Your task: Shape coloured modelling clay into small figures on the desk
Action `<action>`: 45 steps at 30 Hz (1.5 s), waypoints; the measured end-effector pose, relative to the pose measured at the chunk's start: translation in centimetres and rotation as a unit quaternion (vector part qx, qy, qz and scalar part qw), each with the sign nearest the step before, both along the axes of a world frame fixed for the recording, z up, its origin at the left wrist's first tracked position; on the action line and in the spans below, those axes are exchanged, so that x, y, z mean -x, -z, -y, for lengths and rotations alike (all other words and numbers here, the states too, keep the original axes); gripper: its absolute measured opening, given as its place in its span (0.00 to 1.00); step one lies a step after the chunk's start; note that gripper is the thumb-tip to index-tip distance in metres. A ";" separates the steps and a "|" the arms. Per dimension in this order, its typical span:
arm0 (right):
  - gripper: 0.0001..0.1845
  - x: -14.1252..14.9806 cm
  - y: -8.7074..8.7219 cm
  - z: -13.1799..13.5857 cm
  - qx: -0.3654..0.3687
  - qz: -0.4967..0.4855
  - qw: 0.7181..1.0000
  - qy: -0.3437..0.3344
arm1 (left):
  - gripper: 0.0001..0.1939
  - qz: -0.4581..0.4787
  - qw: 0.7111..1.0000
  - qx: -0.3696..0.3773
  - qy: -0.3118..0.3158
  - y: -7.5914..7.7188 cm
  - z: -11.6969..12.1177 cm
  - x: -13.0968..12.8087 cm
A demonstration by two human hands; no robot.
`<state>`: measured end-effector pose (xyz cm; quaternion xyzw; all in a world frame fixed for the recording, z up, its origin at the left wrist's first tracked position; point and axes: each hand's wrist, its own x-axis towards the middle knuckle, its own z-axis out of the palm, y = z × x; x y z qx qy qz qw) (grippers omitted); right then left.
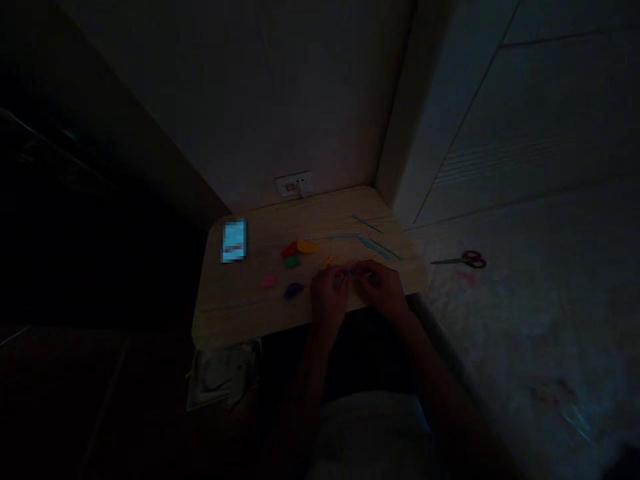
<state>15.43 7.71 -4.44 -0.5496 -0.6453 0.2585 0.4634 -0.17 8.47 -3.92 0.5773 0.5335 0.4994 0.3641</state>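
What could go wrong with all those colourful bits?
The small purple piece pinched between the left hand and right hand might slip, as it's tiny and the light is dim.

The red lump and green lump lie close together, so they could perhaps stick.

The right hand might nudge the thin blue strips beyond it.

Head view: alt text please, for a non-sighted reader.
A person's left hand and right hand hold a small purple piece over a wood-toned table in dim light. On it: colored lumps, teal strips, a bright pixelated rectangle; scissors lie to its right.
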 end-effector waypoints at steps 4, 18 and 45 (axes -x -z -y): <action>0.09 -0.1 0.1 -0.1 -0.007 0.001 1.000 -0.007 | 0.10 0.009 1.000 0.002 -0.005 0.1 0.0 0.0; 0.15 -0.3 0.0 -0.5 -0.041 0.048 0.997 -0.042 | 0.06 -0.149 0.988 -0.042 0.027 0.2 0.2 0.0; 0.11 -0.7 1.2 -1.2 -0.044 0.162 0.985 -0.046 | 0.08 -0.341 0.925 -0.164 -0.011 -2.0 1.1 2.6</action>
